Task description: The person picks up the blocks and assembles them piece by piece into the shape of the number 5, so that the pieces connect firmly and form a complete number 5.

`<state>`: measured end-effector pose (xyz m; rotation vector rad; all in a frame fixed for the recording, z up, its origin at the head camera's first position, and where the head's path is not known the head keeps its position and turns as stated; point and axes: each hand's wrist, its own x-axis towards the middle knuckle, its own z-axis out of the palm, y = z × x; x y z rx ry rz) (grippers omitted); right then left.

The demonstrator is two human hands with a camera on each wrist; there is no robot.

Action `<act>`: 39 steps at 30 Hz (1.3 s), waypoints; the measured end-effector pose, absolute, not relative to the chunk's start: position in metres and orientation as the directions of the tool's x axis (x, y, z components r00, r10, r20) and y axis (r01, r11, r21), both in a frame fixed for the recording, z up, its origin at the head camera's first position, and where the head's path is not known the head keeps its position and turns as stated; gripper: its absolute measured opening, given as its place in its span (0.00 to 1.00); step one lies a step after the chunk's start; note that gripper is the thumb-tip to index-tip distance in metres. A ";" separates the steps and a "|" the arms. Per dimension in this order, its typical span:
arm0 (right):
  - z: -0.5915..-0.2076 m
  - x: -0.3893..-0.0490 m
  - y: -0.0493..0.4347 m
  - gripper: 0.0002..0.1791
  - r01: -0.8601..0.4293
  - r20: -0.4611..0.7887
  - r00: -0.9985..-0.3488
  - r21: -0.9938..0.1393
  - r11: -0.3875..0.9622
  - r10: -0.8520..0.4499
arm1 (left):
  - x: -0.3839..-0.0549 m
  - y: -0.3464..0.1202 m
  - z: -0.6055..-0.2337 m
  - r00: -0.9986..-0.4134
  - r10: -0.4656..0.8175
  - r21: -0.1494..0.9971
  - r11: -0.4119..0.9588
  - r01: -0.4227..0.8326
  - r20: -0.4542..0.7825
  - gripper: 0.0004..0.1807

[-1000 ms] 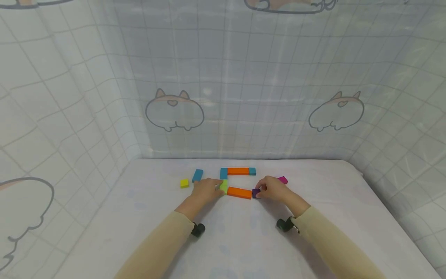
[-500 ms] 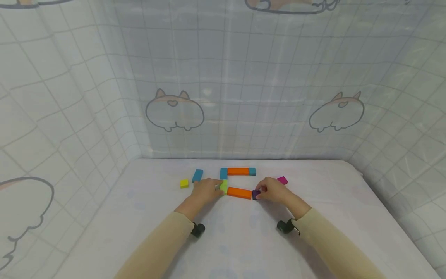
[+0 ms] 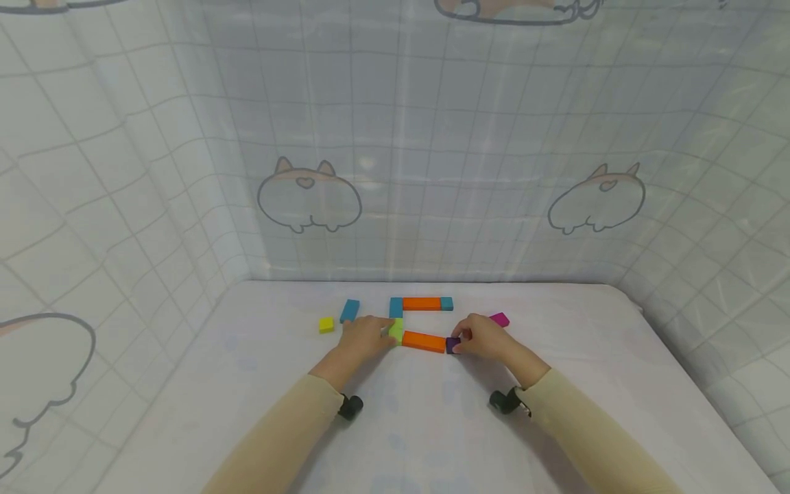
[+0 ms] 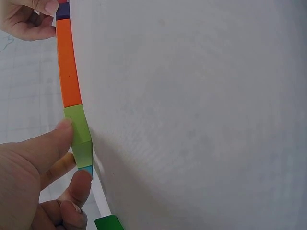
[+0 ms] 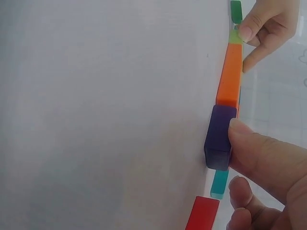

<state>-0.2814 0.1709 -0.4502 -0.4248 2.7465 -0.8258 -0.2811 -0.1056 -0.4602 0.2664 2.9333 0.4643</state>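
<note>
Toy blocks lie on a white table, forming an outline left of my right hand [image 3: 484, 335]. That hand pinches a dark purple block [image 5: 220, 132], its thumb on the near side, at the right end of a long orange block [image 3: 424, 342]. At the other end of this orange block is a light green block [image 4: 77, 124]. My left hand [image 3: 364, 337] holds the light green block with thumb and index finger. Beyond it a blue block [image 3: 396, 307] continues the left side. A second orange block [image 3: 422, 303] and a small blue block [image 3: 447, 303] make up the far row.
Loose blocks lie on the table [image 3: 259, 412]: a yellow cube [image 3: 326, 325] and a blue-green block [image 3: 350, 310] left of the outline, and a pink-red block [image 3: 499, 320] behind the right hand. A grid-patterned sheet [image 3: 420, 158] hangs behind and at both sides.
Almost nothing differs. Both hands stay on the same blocks; the right hand sits very slightly nearer to me than a second ago, with the purple block level with the orange one's end.
</note>
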 end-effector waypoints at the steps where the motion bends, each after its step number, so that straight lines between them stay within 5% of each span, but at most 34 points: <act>1: -0.451 -0.282 0.171 0.10 -0.205 -0.146 -0.929 -0.566 0.799 -0.341 | -0.281 -0.106 -0.460 -0.971 0.200 0.319 0.936 0.151 -0.127 0.28; 39: -0.446 -0.276 0.184 0.12 -0.191 -0.086 -0.954 -0.565 0.803 -0.287 | -0.280 -0.106 -0.464 -0.973 0.203 0.351 0.924 0.153 -0.110 0.28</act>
